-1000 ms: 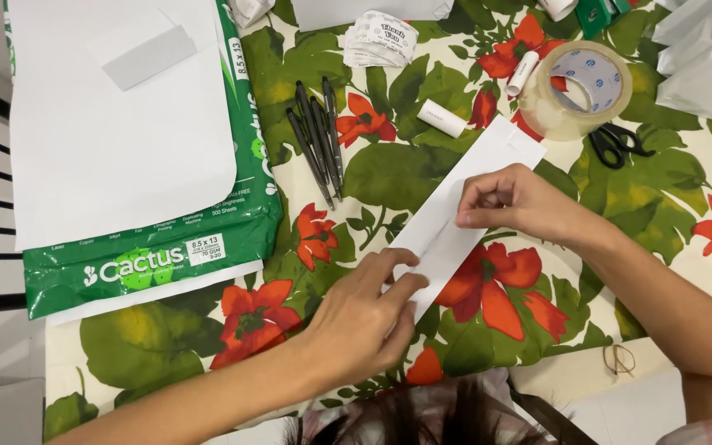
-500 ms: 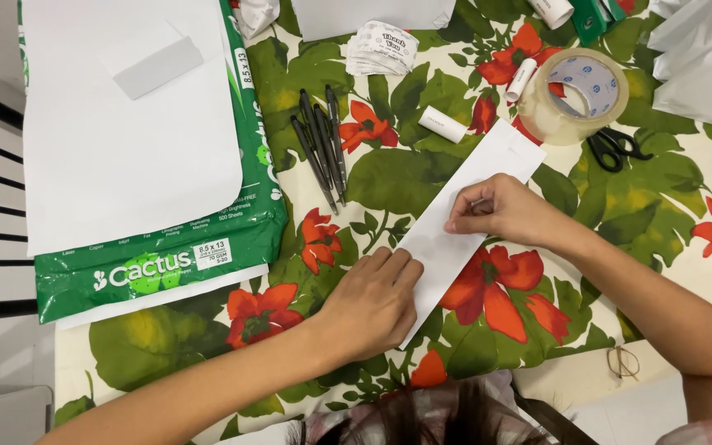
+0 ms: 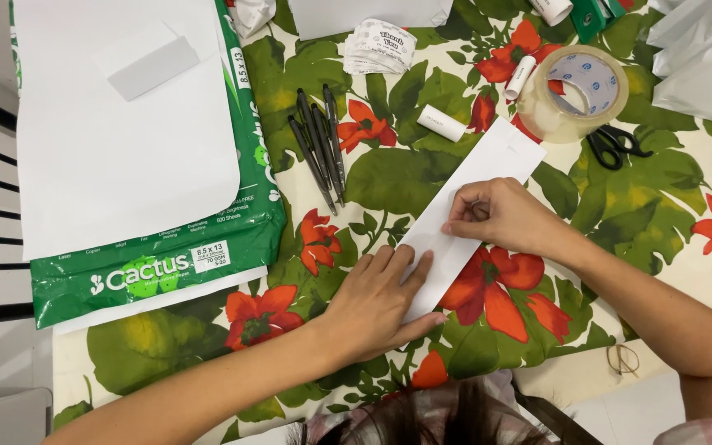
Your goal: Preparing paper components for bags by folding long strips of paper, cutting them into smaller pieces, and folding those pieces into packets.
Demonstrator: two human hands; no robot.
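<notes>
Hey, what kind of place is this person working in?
Probably a home craft or paperwork table: a floral tablecloth covers it, with a green ream of paper, pens, clear tape roll and scissors around. Both hands, left hand and right hand, press a folded white paper strip.

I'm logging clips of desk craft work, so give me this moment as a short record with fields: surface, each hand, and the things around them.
surface: table under a floral cloth, green leaves and red flowers
left hand: flat, palm down on the near end of a folded white paper strip
right hand: fingertips pressing the strip's middle
left of strip: black pens in a bunch
beyond strip: clear tape roll, black scissors, small white tube
far left: green ream of paper with loose white sheets on top
</notes>
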